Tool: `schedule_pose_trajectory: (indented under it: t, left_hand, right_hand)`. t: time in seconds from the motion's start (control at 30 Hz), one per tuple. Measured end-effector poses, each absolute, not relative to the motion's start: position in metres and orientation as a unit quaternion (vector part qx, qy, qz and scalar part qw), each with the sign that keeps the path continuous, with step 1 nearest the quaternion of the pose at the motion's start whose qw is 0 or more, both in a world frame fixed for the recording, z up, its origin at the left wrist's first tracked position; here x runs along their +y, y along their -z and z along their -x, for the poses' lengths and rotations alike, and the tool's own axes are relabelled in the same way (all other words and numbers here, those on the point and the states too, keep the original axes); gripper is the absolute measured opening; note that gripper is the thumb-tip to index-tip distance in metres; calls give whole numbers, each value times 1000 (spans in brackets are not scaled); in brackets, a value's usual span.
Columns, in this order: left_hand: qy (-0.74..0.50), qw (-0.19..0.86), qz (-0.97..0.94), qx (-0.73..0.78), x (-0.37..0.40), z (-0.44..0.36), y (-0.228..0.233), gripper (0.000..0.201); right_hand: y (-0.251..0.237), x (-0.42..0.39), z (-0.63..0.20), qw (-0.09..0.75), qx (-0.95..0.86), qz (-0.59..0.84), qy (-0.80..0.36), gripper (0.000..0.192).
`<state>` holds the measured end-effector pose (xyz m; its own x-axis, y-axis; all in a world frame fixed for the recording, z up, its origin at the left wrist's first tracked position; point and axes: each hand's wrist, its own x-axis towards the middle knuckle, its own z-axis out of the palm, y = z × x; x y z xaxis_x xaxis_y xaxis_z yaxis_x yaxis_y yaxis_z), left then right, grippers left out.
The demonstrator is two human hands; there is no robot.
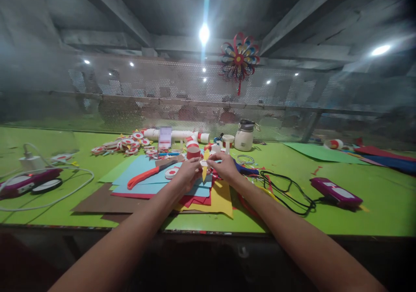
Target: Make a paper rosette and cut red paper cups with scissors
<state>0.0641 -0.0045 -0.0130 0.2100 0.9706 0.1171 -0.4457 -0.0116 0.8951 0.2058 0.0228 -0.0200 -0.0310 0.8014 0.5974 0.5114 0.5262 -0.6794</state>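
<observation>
Just above the stack of coloured paper, my left hand and my right hand meet around a small paper piece. It has a pointed yellow strip standing nearly upright, with a white part across its middle. My left fingers are closed on its left side; my right thumb and fingertips pinch its right side. Fingers cover part of it. Left of my left hand lies a white ring with a red centre. An orange-handled knife or cutter rests on light blue sheets.
Several red-and-white paper rings are heaped at the back left. White rolls, a lidded jar and a small cup stand behind. A purple device with a black cable lies right; another lies left.
</observation>
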Motion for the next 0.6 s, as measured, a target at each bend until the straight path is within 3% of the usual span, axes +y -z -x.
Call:
schedule_pose_trajectory:
  t: [0.6]
  left_hand:
    - [-565, 621, -441, 318, 2, -62, 20, 15]
  right_hand:
    - [13, 12, -200, 560, -697, 439, -88, 7]
